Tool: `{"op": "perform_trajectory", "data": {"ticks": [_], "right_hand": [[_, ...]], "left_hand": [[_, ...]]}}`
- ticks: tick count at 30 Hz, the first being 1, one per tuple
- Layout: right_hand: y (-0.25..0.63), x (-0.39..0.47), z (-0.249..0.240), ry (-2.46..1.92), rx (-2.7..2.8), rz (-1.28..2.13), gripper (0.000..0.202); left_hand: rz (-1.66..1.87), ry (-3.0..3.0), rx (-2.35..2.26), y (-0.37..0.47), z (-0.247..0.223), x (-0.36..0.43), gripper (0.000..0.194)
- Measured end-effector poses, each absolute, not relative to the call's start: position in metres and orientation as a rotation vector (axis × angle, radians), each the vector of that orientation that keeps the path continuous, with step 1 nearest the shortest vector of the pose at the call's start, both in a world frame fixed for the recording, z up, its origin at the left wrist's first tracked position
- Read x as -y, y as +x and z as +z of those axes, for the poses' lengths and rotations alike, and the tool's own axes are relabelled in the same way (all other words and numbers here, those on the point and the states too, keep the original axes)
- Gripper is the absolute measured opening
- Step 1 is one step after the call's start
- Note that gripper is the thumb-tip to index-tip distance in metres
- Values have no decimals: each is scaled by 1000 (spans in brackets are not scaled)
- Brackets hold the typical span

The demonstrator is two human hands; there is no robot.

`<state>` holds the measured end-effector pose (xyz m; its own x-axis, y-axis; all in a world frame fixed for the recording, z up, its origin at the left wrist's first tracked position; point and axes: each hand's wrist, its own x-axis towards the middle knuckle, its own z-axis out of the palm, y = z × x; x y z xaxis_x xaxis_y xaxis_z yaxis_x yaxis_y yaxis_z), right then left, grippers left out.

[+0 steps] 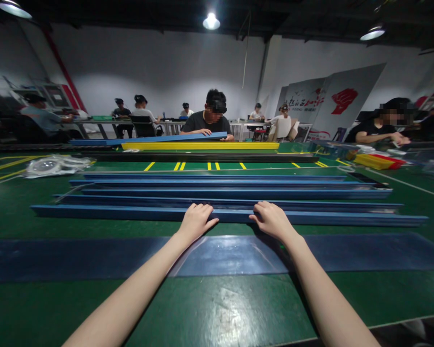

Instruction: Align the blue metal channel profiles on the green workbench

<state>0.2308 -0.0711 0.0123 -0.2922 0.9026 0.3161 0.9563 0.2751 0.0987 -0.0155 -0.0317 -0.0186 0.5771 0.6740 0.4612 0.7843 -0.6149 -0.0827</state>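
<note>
Narrowly curled, the fingers of the left hand (198, 219) and right hand (271, 219) are hooked over the nearest blue rail (112, 212), with the thumbs at its near side; how firmly it is gripped cannot be told. The rail is laid crosswise on the green table (188, 308), beyond a smooth translucent strip (75, 258). Behind it, more blue rails (238, 193) are set out roughly parallel, with a black bar (202, 157) and a shorter yellow bar (202, 145) placed farther off. Smaller still are a yellow tray (372, 161) at the right and a plastic-wrapped bundle (45, 166) at the left. Judging by the layout, the rails have been set out, but no finished joint or fitting is shown; what remains cannot be determined.
</note>
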Motion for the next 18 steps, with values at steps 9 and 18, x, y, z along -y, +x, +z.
{"op": "perform_trajectory", "data": {"ticks": [9,18], "right_hand": [[230,72,13,-1740,2351,-421,18],[231,71,12,-1736,2350,-413,18]], "left_hand": [[-583,-2545,1224,-15,-18,31,29],[-552,-2559,1250,-14,-14,33,25]]}}
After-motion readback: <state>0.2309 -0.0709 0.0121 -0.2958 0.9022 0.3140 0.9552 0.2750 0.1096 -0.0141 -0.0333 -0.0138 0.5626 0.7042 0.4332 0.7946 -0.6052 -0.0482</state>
